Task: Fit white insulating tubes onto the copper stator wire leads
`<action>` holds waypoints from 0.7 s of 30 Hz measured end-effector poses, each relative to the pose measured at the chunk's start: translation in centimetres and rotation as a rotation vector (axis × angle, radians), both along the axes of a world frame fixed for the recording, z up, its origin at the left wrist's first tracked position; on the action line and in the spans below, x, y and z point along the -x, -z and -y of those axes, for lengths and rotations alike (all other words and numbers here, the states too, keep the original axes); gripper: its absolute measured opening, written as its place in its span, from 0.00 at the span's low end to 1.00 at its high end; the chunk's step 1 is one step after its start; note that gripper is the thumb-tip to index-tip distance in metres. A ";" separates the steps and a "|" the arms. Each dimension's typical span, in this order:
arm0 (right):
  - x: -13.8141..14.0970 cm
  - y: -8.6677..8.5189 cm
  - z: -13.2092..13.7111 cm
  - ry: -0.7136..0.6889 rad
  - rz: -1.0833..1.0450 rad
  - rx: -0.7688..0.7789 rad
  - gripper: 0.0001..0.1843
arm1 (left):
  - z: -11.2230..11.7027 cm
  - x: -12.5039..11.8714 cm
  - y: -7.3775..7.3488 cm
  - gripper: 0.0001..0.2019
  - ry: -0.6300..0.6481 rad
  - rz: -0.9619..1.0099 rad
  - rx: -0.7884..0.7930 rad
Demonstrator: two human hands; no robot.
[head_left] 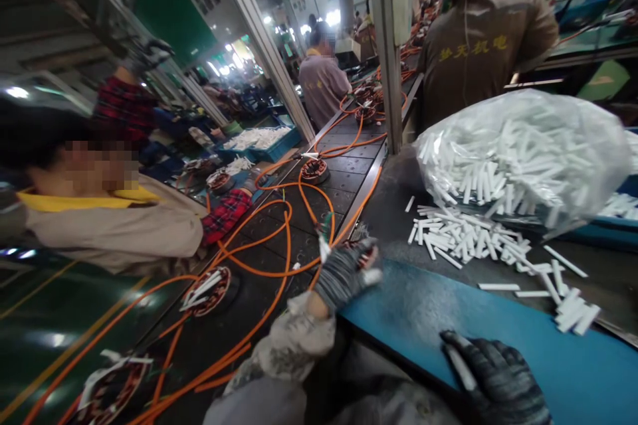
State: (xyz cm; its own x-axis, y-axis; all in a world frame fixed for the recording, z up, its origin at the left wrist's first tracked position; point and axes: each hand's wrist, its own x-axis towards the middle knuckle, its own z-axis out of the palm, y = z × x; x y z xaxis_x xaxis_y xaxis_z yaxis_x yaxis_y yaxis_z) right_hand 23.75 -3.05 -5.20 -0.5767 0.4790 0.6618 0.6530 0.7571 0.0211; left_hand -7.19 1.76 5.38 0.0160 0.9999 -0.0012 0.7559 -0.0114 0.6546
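My left hand (343,273), in a grey knitted glove, is closed on a copper-wound stator (367,256) at the conveyor's edge. The hand covers most of that stator. Orange cable (326,239) and a white sleeve end (323,249) lie just beyond my fingers. Low over the blue board (419,305), my right hand (503,378), in a dark striped glove, has its fingers curled. Along its thumb runs a white tube (461,365), apparently pinched there. Loose white tubes (463,239) lie heaped past the board, and several (575,311) rest on its far edge.
A clear plastic bag (523,146) of white tubes sits at the right. Other stators (209,292) with looped orange cables ride on the dark conveyor (349,163). A metal post (386,53) stands ahead. A co-worker (114,226) leans in at the left; another (478,46) stands ahead right.
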 end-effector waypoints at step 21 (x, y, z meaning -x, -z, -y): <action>9.1 -1.4 -1.9 -0.106 -0.259 0.196 0.31 | -4.1 8.5 0.1 0.24 0.227 -0.565 0.091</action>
